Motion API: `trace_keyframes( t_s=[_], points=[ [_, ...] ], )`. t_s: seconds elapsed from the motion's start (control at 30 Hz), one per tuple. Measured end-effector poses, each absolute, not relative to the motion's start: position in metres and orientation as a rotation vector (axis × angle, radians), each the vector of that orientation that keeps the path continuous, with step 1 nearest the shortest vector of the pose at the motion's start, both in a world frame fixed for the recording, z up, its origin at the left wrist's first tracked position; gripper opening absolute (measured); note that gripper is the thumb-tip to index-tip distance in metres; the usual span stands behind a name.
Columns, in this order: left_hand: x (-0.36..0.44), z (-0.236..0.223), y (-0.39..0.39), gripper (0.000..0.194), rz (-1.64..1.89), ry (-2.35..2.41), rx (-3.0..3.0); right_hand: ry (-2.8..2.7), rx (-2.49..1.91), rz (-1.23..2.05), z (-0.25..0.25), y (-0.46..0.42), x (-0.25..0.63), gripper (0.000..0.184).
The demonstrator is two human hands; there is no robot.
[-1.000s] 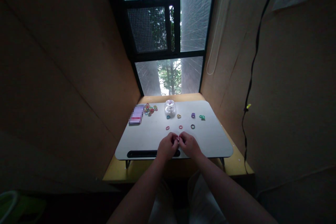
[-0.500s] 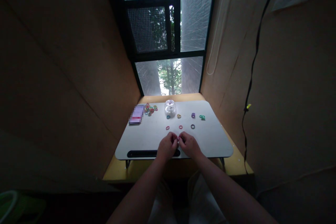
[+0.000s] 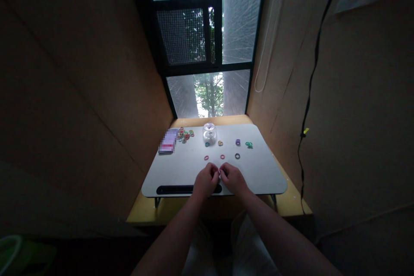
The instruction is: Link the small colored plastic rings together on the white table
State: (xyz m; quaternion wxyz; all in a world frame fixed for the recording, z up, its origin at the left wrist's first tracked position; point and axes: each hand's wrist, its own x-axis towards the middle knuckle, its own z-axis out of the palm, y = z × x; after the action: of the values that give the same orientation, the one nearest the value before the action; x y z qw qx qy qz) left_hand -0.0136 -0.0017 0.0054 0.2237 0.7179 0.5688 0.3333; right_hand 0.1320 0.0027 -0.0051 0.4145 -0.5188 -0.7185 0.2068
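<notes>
Head view: apparently a pinkish band [image 3: 219,171] between the hands [image 3: 207,180] [image 3: 233,178]

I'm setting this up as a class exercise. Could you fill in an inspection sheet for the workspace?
Surface: white table standing on a yellow ledge; black strip along its near edge, partly hidden.
Job's things: small coloured bands in two rows, a mixed pile far left, a clear jar at the back.
Clutter: pixelated flat item beside the pile.
Grip: left hand and right hand pinch a small pinkish thing, too small to identify.
Cables: black cable down the right-hand wall.
Surroundings: window ahead; green container lower left.
</notes>
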Motion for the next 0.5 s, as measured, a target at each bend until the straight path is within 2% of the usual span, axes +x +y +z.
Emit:
trace_keyframes(
  t_s=[0.5],
  points=[
    [-0.0128, 0.0079, -0.0022, 0.006, 0.910, 1.574, 1.978, -1.798, -1.324, 0.522, -0.0044, 0.0023, 0.1316, 0.010]
  ],
)
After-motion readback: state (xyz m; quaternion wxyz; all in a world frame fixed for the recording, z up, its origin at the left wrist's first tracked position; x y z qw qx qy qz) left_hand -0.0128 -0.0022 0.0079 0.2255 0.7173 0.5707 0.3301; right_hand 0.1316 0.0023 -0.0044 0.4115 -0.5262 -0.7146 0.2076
